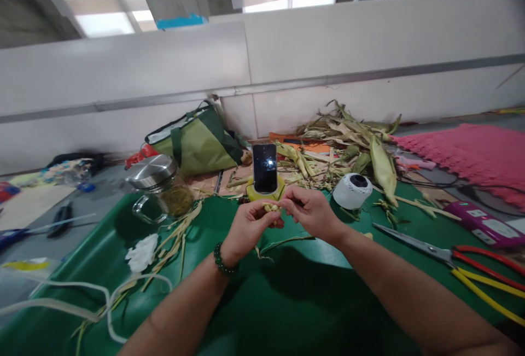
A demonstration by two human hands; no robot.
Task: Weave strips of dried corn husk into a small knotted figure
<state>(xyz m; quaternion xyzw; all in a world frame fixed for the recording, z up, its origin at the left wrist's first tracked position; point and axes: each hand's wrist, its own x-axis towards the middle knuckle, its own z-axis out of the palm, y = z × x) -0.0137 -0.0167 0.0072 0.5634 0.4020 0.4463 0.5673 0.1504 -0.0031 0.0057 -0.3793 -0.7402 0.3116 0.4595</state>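
My left hand (248, 229), with a green bead bracelet (223, 259) at its wrist, is closed on a small pale-yellow piece of corn husk (272, 208) that looks folded or knotted. Close against it, my right hand (312, 212) pinches with thumb and fingers at the right end of the piece. What lies between those right fingertips is too small to make out clearly. Under both hands a thin husk strip (287, 240) lies on the green mat (287, 301). Just beyond them stands a dark phone (264, 168) in a yellow holder (251, 191).
Large scissors (430, 249) lie at right, beside a white roll-shaped object (351, 191) and a purple device (479, 225). Corn husks (353, 132) pile up at the back. A glass jar (174, 194), a green bag (200, 145), crumpled tissue (142, 252) and white cord (109, 301) are at left.
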